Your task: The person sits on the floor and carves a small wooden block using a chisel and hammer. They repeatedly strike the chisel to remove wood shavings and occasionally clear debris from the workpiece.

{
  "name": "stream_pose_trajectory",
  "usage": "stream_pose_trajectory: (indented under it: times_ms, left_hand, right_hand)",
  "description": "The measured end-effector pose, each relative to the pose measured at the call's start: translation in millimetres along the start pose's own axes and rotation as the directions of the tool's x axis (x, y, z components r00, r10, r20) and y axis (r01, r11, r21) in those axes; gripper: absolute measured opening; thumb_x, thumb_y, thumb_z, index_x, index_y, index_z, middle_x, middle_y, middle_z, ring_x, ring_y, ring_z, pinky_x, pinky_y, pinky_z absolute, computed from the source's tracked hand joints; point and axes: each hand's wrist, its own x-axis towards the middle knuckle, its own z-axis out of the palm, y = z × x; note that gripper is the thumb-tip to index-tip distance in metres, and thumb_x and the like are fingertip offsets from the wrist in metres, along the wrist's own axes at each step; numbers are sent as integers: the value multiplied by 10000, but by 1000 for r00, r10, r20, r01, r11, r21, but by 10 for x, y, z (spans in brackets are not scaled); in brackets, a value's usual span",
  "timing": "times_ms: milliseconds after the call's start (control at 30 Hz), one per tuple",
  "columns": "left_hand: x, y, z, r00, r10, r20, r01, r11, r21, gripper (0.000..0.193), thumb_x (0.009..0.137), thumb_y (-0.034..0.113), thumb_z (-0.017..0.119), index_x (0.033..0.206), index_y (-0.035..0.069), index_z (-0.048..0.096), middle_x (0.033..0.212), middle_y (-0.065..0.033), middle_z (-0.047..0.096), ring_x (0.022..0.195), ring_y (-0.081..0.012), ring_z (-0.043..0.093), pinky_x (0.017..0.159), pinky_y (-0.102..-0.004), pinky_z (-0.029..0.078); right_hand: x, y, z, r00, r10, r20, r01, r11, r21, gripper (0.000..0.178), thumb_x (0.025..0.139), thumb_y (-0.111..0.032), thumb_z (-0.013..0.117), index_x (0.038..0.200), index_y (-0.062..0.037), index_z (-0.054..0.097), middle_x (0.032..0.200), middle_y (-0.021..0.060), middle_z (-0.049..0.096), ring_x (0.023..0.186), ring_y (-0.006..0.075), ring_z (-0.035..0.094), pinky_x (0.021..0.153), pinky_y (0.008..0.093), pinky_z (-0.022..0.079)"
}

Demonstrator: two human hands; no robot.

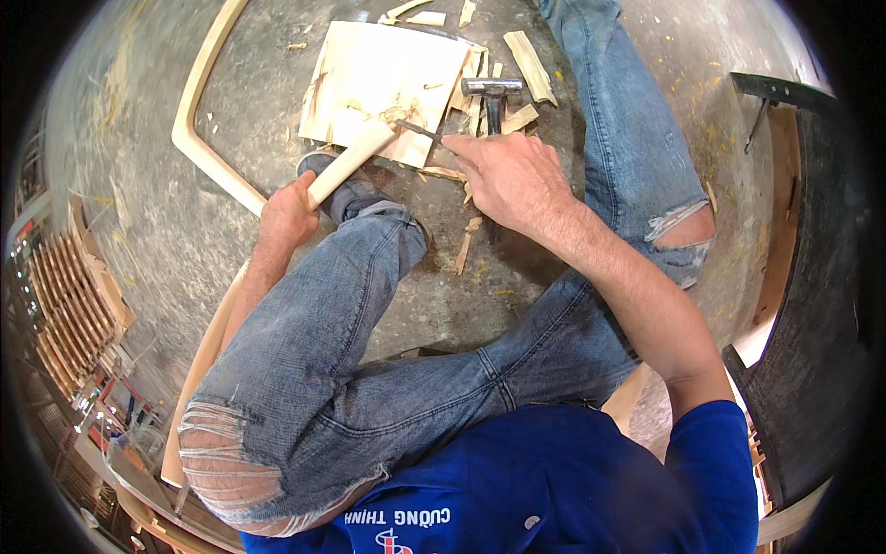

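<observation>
My left hand [288, 217] is wrapped round a pale, bent wooden frame piece [353, 164], whose one end points away from me over a wooden board [378, 69]. In my right hand [517, 180] is a chisel [420, 129], its dark blade reaching left to the end of the frame piece. The fingers hide most of the chisel's handle. A hammer [492, 88] with a steel head lies on the floor just beyond my right hand, which covers part of its handle. Curled shavings [392, 111] lie on the board around the blade's tip.
Split wood offcuts [531, 66] lie around the board on the grey concrete floor [443, 300]. My shoe [346, 194] is under the frame piece. Slatted wooden parts [78, 295] stand at the left. A dark panel [821, 305] fills the right side.
</observation>
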Motion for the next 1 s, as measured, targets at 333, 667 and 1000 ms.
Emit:
stream_pose_trajectory:
  times_ms: [333,667,1000]
  left_hand:
    - [9,-5,4,1000,24,9,-24,999,26,304,846,53,703,1116,110,575,1021,-188,742,1038,-423,717,871,-546,575]
    - [-5,-99,208,981,103,-165,-83,989,120,345,817,22,725,1108,132,575,999,-146,696,970,-401,722,791,-540,578]
    - [-75,-11,197,969,92,-227,-64,989,130,378,790,2,747,1107,119,577,998,-148,677,990,-386,720,797,-521,589]
  right_hand:
    - [-19,-41,-8,1000,12,13,-11,999,-40,278,1024,-180,594,1244,-96,742,895,192,771,856,363,775,807,506,629]
    - [23,-350,-154,994,2,114,15,988,-151,190,893,-93,665,1046,-2,730,910,200,762,913,352,783,771,503,632]
    - [5,-63,130,978,210,11,-199,908,368,350,1003,-197,596,1290,-31,708,1100,161,773,970,335,767,944,455,598]
